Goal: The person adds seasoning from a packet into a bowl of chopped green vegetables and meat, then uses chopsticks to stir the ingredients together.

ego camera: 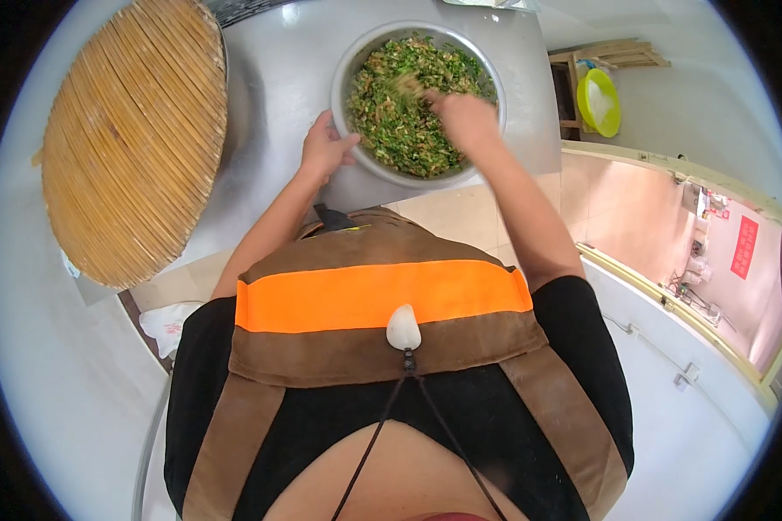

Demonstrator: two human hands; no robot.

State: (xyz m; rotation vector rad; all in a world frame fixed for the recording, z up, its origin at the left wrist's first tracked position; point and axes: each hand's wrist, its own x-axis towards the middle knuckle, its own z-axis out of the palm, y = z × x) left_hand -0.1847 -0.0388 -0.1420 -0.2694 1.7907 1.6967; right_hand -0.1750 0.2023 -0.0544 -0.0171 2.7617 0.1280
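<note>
A large metal bowl (499, 124) stands near the front edge of a metal table, holding a chopped green and brown filling (397, 130). My left hand (326, 148) grips the bowl's rim at its lower left, thumb over the edge. Over the bowl's right part is my right hand (464, 120), blurred, with its fingers closed. A blurred, light-brown shape lies at its fingertips in the filling; whether it is a tool or filling I cannot tell.
A big round lid or tray of bamboo strips (137, 137) covers the left of the metal table (287, 58). A yellow-green basin (599, 104) with white contents sits at the right, by wooden slats (625, 53). An opening beyond it shows another room.
</note>
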